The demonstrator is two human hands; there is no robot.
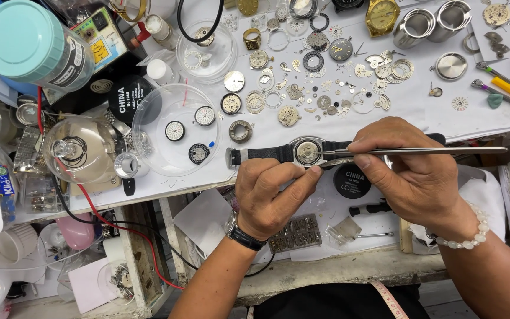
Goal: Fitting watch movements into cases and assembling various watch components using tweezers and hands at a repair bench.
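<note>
2 hands meet over an open watch [306, 152] that is held just above the white worktop [420, 106], its case back off and the round movement showing. The left hand [270, 195] pinches the watch by the case edge and the near black strap [264, 154], fingers closed on it. The right hand [411, 171] holds slim metal tweezers [420, 151] in a pen grip, fingers narrow around the shaft, tips resting at the rim of the movement. Loose gears, dials and rings [302, 88] lie scattered behind, and a clear dish [149, 118] with 3 small dials sits to the left. The watch looks light and small, the case stiff, the strap limp, and the bare movement seems fragile; it is best held by the case sides or the strap, never across the exposed works.
</note>
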